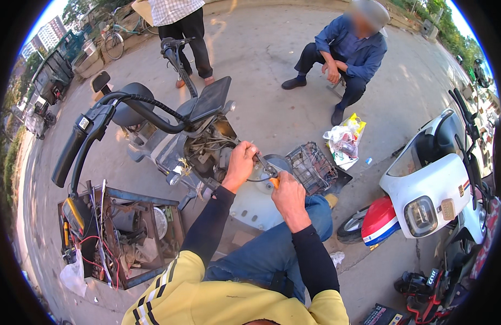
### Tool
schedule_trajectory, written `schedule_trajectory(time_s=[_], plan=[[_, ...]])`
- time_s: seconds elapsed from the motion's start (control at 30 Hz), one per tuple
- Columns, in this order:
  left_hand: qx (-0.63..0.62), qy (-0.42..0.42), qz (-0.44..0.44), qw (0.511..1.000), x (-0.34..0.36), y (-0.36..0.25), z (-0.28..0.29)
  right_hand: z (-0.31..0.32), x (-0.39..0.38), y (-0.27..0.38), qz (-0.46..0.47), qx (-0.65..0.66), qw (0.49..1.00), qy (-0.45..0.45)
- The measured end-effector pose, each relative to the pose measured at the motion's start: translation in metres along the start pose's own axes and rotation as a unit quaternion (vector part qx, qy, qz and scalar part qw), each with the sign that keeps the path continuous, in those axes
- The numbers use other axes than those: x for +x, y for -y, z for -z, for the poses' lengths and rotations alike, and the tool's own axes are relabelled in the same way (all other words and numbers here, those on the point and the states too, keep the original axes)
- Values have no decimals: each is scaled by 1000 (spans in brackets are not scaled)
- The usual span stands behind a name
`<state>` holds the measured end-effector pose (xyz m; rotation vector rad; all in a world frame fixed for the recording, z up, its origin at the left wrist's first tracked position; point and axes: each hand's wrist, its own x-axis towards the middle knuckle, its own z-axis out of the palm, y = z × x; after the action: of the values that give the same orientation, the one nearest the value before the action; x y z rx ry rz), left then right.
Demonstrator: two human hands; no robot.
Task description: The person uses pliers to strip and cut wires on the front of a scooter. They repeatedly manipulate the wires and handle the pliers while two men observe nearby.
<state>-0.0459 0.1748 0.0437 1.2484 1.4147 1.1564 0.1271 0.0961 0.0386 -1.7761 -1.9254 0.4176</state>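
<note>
My right hand (290, 201) is closed around the orange handles of a pair of pliers (271, 171), whose dark jaws point up and left toward my left hand. My left hand (241, 167) pinches what looks like a thin dark cable, its fingertips close to the jaws; the exact grip point is too small to make out. Both hands are over the footboard of an electric scooter (250, 208). Just left of them, its front body gapes, with bundled wires (210, 145) exposed. The scooter's handlebar (147, 111) reaches out to the left.
A metal toolbox (136, 197) full of tools and parts stands at left. Right of my hands are a wire basket (314, 167) and a plastic bag (345, 142). A white scooter (424, 184) is parked at right. One person (348, 49) squats ahead; another (177, 21) stands.
</note>
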Motion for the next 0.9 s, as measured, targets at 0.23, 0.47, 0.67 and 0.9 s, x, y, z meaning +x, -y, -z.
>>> schedule_trajectory(time_s=[0.23,0.47,0.67,0.9], plan=[[-162,57,72,983,3,5,14,1,-2,-4,-4,49,999,16],[-235,81,40,968,-16,2,16,10,10,-4,-109,304,946,-4],[-224,57,46,972,-18,3,14,16,42,30,-67,365,926,-61],[-212,37,36,976,-16,3,10,5,67,43,-42,356,932,-52]])
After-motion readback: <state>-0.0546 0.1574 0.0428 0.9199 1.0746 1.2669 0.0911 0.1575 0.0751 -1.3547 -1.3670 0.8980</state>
